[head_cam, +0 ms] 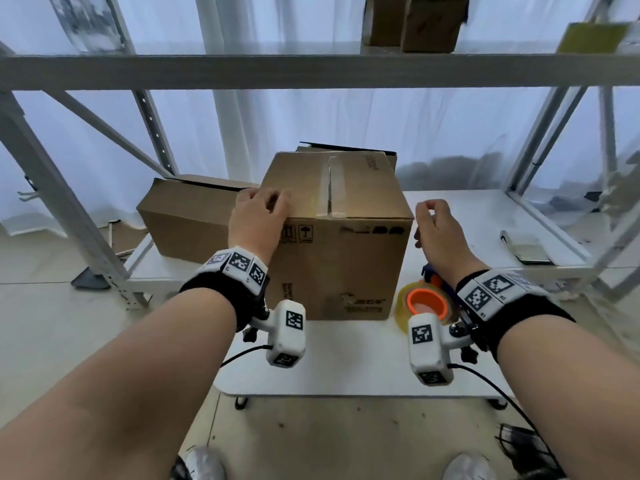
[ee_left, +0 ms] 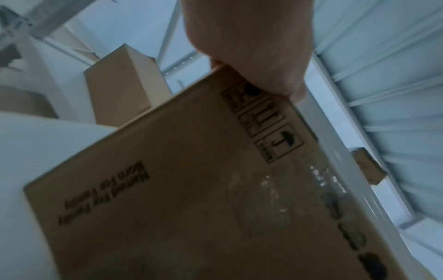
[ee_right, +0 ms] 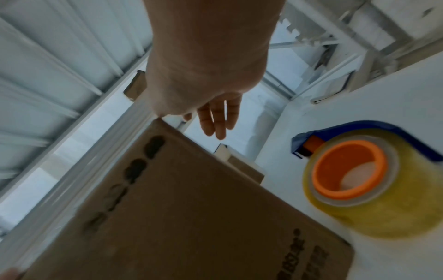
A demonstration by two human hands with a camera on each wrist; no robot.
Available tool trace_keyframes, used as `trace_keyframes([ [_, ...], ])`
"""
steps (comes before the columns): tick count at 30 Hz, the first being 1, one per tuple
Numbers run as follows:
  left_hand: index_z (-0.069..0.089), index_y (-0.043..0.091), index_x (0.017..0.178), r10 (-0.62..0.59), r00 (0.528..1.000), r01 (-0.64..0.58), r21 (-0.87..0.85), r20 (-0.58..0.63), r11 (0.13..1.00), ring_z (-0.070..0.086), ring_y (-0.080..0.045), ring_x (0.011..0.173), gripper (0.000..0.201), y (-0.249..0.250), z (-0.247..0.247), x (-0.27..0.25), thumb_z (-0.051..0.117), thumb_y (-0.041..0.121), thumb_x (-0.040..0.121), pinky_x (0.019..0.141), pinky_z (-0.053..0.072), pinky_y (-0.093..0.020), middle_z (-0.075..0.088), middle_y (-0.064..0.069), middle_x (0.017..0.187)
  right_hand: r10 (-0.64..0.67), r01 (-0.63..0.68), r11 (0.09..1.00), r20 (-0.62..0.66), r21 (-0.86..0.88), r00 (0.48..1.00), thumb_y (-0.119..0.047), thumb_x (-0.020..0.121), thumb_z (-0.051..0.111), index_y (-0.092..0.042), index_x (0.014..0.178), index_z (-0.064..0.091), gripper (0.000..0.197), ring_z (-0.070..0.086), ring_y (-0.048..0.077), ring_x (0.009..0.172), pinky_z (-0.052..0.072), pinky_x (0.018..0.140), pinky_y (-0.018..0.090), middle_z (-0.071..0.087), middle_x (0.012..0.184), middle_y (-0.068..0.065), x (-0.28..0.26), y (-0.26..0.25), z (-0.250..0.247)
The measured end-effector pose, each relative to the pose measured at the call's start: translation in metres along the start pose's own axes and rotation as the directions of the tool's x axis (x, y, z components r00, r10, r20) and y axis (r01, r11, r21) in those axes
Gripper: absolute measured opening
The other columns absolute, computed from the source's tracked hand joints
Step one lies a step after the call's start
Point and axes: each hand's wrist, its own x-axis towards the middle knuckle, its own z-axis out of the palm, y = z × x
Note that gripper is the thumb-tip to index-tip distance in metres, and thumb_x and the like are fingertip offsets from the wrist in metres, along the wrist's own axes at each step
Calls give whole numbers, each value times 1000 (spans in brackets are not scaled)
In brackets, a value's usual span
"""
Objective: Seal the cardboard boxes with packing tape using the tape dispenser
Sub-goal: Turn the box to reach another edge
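A brown cardboard box (head_cam: 339,258) stands upright in the middle of the white table (head_cam: 346,358), with clear tape along its closed top seam (head_cam: 327,188). My left hand (head_cam: 258,211) rests on the box's near left top corner, and the palm sits against that corner of the box (ee_left: 191,189) in the left wrist view. My right hand (head_cam: 434,223) hovers just off the right top corner, fingers (ee_right: 215,121) loose and holding nothing. The tape dispenser (head_cam: 427,303), blue with an orange core and a yellowish roll, lies on the table beside the box (ee_right: 179,208), under my right wrist.
A second cardboard box (head_cam: 194,220) lies behind at the left, and flattened cardboard (head_cam: 346,148) stands behind the middle box. A grey shelf beam (head_cam: 311,69) crosses overhead with boxes (head_cam: 415,22) on it. A flat booklet (head_cam: 526,247) lies on the low shelf at right.
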Motion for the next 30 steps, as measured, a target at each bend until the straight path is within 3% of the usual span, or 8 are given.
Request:
trace_keyframes([
  [4, 55, 12, 113, -28, 966, -30, -217, -258, 976, 49, -21, 113, 49, 0, 23, 0, 50, 54, 88, 97, 42, -38, 40, -7, 129, 215, -224, 958, -69, -179, 974, -30, 92, 43, -12, 121, 48, 35, 52, 37, 110, 44, 97, 47, 55, 113, 16, -3, 50, -1],
  [7, 46, 7, 121, 17, 949, -73, -167, -315, 983, 35, -25, 124, 58, -1, 40, -11, 52, 54, 87, 105, 29, -35, 34, -14, 133, 463, -462, 801, -93, -382, 881, -23, 89, 57, -4, 136, 33, 56, 38, 40, 127, 36, 102, 44, 37, 137, 22, -8, 83, 7],
  [10, 42, 12, 133, 105, 963, -126, -70, -250, 990, 21, -29, 136, 65, -8, 57, -30, 62, 48, 83, 111, 14, -29, 22, -14, 146, 523, -496, 746, -70, -444, 849, -20, 89, 60, 2, 126, 36, 50, 50, 39, 119, 42, 94, 40, 50, 128, 23, -11, 104, 14],
  [14, 39, 18, 135, 92, 973, -113, -88, -214, 990, 19, -30, 138, 67, -12, 59, -27, 67, 46, 81, 112, 18, -35, 16, -11, 149, 479, -443, 690, -99, -573, 872, -13, 86, 59, -1, 107, 56, 25, 59, 37, 105, 46, 81, 37, 62, 111, 20, -13, 118, 12],
  [19, 42, 20, 130, 72, 979, -91, -93, -189, 992, 22, -30, 136, 64, -8, 57, -22, 69, 47, 79, 113, 19, -37, 19, -9, 146, 567, -582, 740, -153, -337, 809, -13, 87, 62, 3, 124, 34, 49, 55, 39, 112, 44, 86, 39, 54, 123, 24, -22, 112, 13],
  [26, 46, 19, 127, 53, 996, -54, -20, -72, 998, 31, -30, 130, 58, 5, 31, -26, 67, 48, 81, 110, 27, -36, 29, -8, 139, 490, -511, 851, -165, -122, 856, -17, 86, 59, -7, 133, 29, 56, 54, 37, 107, 45, 93, 44, 54, 116, 18, -44, 85, -3],
  [28, 45, 19, 128, 54, 998, -54, 45, -12, 998, 32, -31, 129, 55, 11, 22, -28, 64, 48, 84, 108, 29, -38, 31, -9, 137, 521, -521, 852, -155, 40, 840, -16, 82, 61, -7, 127, 38, 51, 53, 31, 96, 44, 83, 38, 53, 107, 12, -50, 74, -10],
  [30, 43, 17, 131, 39, 998, -47, 168, 54, 985, 31, -32, 128, 54, 20, 13, -28, 60, 45, 88, 106, 30, -40, 32, -13, 136, 540, -505, 831, -120, 235, 833, -9, 77, 63, -2, 107, 52, 33, 49, 24, 77, 39, 68, 31, 53, 88, 8, -56, 62, -15],
])
